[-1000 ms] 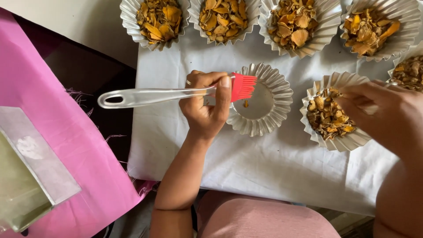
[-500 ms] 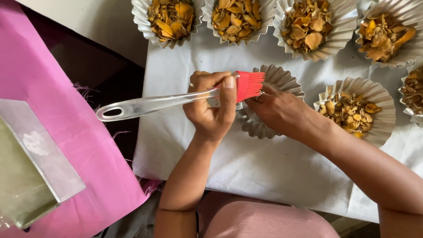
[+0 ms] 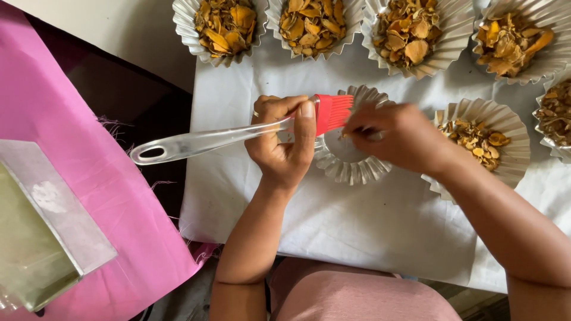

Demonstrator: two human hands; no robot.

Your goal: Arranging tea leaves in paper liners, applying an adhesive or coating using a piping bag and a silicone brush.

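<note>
The pastry brush [image 3: 238, 135] has a clear glossy plastic handle and red silicone-looking bristles. At its three o'clock, the empty fluted foil cup [image 3: 351, 163] shines metallic. White sheet [image 3: 369, 220] looks matt; pink cloth [image 3: 119, 196] frays.

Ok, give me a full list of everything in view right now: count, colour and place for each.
silicone pastry brush: one, red bristles, clear plastic handle, held level over the white cloth.
empty fluted foil cup: one, silver, centre, under both hands.
filled fluted foil cups: six in view, silver, holding yellow-brown dried slices; four along the top edge, two at right, some cut off by the frame.
white cloth: one, under all the cups.
pink cloth: one, left side.
flat metal tray: one, grey, lower left on the pink cloth.
left hand: grips the brush near its bristles.
right hand: fingertips pinched at the empty cup's rim, beside the bristles.
</note>
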